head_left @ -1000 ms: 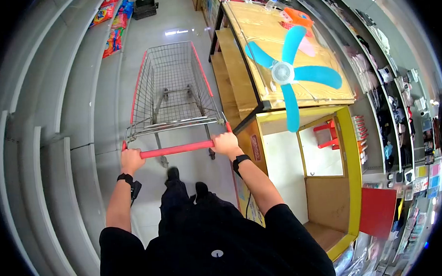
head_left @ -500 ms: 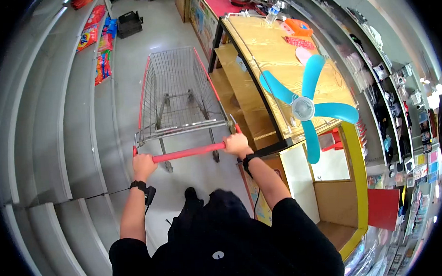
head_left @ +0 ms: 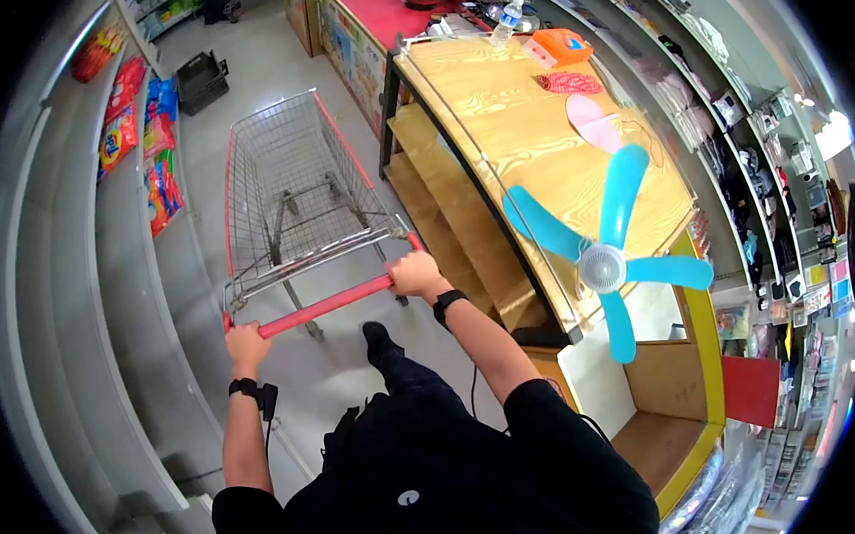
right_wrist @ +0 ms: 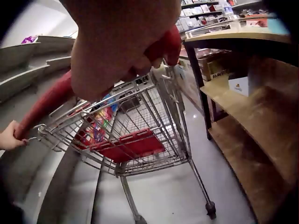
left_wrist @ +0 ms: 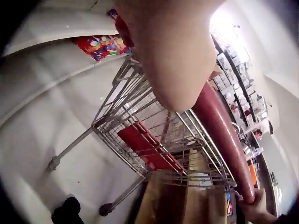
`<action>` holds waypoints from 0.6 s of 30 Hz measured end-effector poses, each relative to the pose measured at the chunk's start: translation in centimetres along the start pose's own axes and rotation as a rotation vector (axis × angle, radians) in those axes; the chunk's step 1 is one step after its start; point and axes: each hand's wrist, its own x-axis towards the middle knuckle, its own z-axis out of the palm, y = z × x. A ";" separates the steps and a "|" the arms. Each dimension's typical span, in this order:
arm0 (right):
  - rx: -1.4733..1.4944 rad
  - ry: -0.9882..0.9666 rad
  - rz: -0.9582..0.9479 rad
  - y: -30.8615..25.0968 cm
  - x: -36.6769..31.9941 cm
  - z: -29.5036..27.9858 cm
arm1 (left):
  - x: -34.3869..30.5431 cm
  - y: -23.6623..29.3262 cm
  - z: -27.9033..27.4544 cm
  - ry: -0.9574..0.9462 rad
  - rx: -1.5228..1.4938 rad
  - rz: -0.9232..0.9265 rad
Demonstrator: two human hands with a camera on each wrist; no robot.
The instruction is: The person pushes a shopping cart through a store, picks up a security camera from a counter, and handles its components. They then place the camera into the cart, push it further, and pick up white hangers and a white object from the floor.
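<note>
A wire shopping cart point(head_left: 294, 151) with red side rails stands in front of the person, turned slightly leftward. Its red push handle point(head_left: 326, 306) slants up to the right. Gripping the handle's left end is the left hand point(head_left: 246, 347), fingers wrapped round the bar. The right hand point(head_left: 415, 273) grips the other end, near the corner post. In the right wrist view the cart's wire basket point(right_wrist: 140, 112) shows a red panel point(right_wrist: 133, 145) and no goods. The left wrist view has the handle point(left_wrist: 224, 135) running from one hand to the other.
Bare grey shelves point(head_left: 130, 347) line the left, with detergent bags point(head_left: 117, 142) farther along. A black crate point(head_left: 202, 81) sits on the floor ahead. On the right, a wooden table point(head_left: 497, 121) stands close to the cart; a blue fan point(head_left: 601, 269) overhangs its near end.
The cart has swung from facing straight ahead to pointing leftward, both hands still on the handle. The detergent bags, crate and table have come nearer, and the feet have stepped.
</note>
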 end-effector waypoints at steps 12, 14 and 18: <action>0.065 0.040 -0.057 4.1 18.8 -3.4 | 17.7 -6.5 -0.4 -0.009 0.035 -0.036; 0.065 0.044 -0.040 4.7 21.6 -3.4 | 20.3 -7.7 0.0 -0.011 0.062 -0.038; 0.062 0.043 -0.015 5.3 27.9 -4.7 | 26.2 -10.7 0.3 0.022 0.063 -0.035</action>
